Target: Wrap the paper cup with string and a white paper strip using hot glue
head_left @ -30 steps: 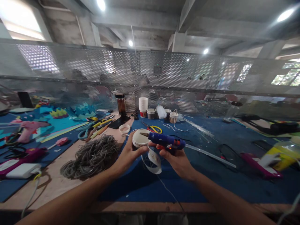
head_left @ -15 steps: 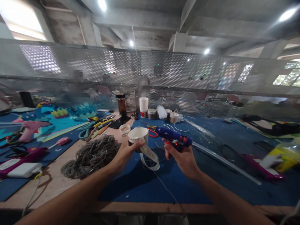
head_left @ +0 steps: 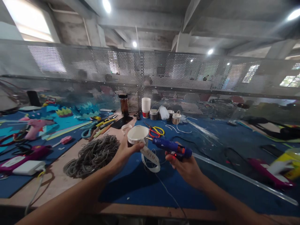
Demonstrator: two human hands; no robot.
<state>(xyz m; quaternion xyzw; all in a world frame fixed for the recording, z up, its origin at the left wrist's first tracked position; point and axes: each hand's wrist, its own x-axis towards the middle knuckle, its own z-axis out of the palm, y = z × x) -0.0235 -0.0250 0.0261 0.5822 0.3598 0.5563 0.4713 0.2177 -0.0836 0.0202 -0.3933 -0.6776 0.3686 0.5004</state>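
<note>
My left hand (head_left: 127, 153) is closed around a white paper cup (head_left: 137, 134), thumb pressed on its near side. A printed ribbon (head_left: 151, 157) hangs from the cup in a loop by my thumb. In my right hand (head_left: 184, 165) is a blue hot glue gun (head_left: 170, 147) with a red light showing. A long clear glue stick (head_left: 234, 173) sticks out of its back. The gun's nozzle is at the cup's right side, near the rim; whether it touches, I cannot tell. The cup's lower part is hidden by my fingers.
Grey cord (head_left: 93, 157) lies heaped to the left. Behind the cup are scissors (head_left: 157, 131), a stack of paper cups (head_left: 146, 107), a brown jar (head_left: 123, 104) and a phone (head_left: 122, 122). A pink glue gun (head_left: 36, 127) lies far left, a purple power strip (head_left: 269, 173) at right.
The glue gun has moved left and down, bringing its nozzle to the cup's side. My left hand still holds the cup in nearly the same place. The view has shifted slightly.
</note>
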